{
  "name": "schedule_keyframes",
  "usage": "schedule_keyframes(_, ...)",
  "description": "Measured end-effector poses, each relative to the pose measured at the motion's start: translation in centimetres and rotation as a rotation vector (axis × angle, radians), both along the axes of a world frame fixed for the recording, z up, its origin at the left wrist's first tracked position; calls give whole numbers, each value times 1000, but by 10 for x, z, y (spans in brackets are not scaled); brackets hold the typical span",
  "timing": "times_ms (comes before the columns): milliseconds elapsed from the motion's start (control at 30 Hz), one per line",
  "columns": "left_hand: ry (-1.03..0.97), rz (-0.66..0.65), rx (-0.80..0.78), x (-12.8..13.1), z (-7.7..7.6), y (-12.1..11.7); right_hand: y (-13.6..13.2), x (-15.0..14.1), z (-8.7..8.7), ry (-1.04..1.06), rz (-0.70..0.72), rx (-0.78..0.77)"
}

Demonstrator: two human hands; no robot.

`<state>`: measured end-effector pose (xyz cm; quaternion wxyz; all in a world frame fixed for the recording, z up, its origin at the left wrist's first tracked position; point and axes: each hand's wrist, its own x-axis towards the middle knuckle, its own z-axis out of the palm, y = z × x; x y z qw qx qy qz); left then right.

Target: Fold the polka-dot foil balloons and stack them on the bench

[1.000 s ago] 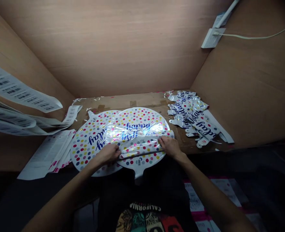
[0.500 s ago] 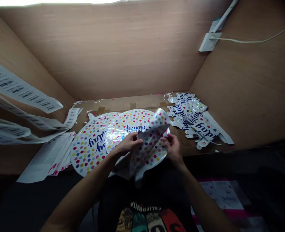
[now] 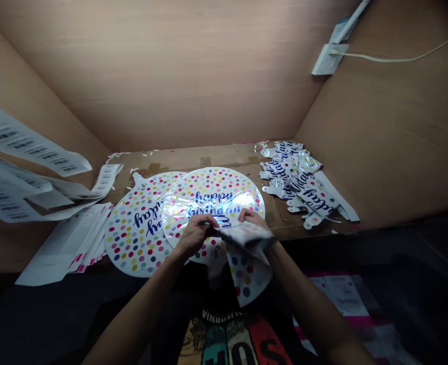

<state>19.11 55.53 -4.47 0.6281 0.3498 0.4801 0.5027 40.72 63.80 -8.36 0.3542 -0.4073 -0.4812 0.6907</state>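
A dotted foil balloon (image 3: 249, 276), flat and partly folded, is held between my two hands near the table's front edge. My left hand (image 3: 200, 232) pinches its edge at the left. At its upper side my right hand (image 3: 252, 219) has fingers curled on the folded foil. Under my hands lies a round flat foil balloon (image 3: 216, 177) with coloured dots and blue lettering. Another dotted foil balloon (image 3: 128, 248) lies partly beneath it at the left. The held balloon's lower part hangs past the table edge.
Folded foil balloons (image 3: 303, 187) lie piled at the right. Printed sheets with pink edges (image 3: 60, 243) are stacked at the left, below hanging barcode label strips (image 3: 30, 144). Wooden panels surround the cardboard-covered table (image 3: 193, 158). A power socket (image 3: 328, 58) with a cable is on the right.
The held balloon has come down towards me and is folded over, uncovering the lettering on the balloon beneath. My right hand has moved left, closer to my left hand.
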Motion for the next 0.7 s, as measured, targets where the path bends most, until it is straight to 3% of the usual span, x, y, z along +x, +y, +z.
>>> schedule_keyframes(133,-58,41,-121,1,-1,-12,1,-12,-4,183,-108,-81)
schedule_keyframes(267,135,-197,-154,7,-8,-27,-2,-16,0,264,-152,-132)
schedule_keyframes(333,159,-181,-123,10,-11,-31,-7,-11,3,316,-89,-212)
schedule_keyframes(433,163,-39,-96,14,-14,-32,-21,-2,5,277,186,-275)
schedule_keyframes(500,122,-13,-83,14,-15,-32,-32,1,4,230,286,-267)
schedule_keyframes(700,-22,11,44,5,-14,-31,-35,2,-7,345,70,-282)
